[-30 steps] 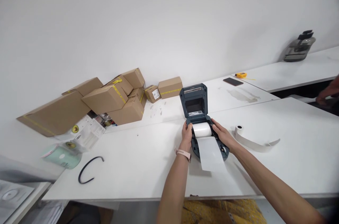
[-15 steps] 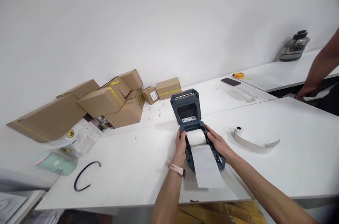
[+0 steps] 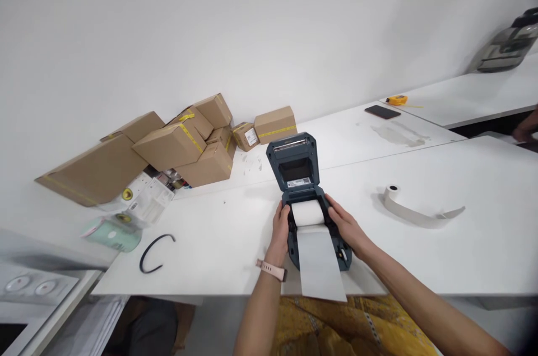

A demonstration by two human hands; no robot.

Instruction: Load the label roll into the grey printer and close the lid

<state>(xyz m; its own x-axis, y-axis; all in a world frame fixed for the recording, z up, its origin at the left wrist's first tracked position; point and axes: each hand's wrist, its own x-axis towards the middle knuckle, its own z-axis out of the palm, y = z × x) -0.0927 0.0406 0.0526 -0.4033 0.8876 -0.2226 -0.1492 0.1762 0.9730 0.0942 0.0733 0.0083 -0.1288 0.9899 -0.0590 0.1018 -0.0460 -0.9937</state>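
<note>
A dark blue label printer [image 3: 294,258], its lid [image 3: 290,146] raised, is held between my two hands near the front of the table. Inside its bay sits a roll of white paper [image 3: 308,213]. A wide strip of that paper [image 3: 320,260] runs out over the front of the printer towards me. Against the left side of the body my left hand [image 3: 279,227] is closed, thumb on the top edge. My right hand [image 3: 343,226] grips the opposite side in the same way.
A partly unrolled small paper roll [image 3: 392,192] lies right of the printer. Behind are a phone [image 3: 382,112], a tape measure [image 3: 397,100] and stacked cardboard boxes [image 3: 168,146]. At left are a black curved band [image 3: 147,252] and a green pouch [image 3: 111,234]. A co-worker's hand [image 3: 525,129] shows at the right edge.
My view has turned, so the table's things sit further right and higher. The printer stays in both hands, turned slightly. The co-worker's arm is now mostly out of view.
</note>
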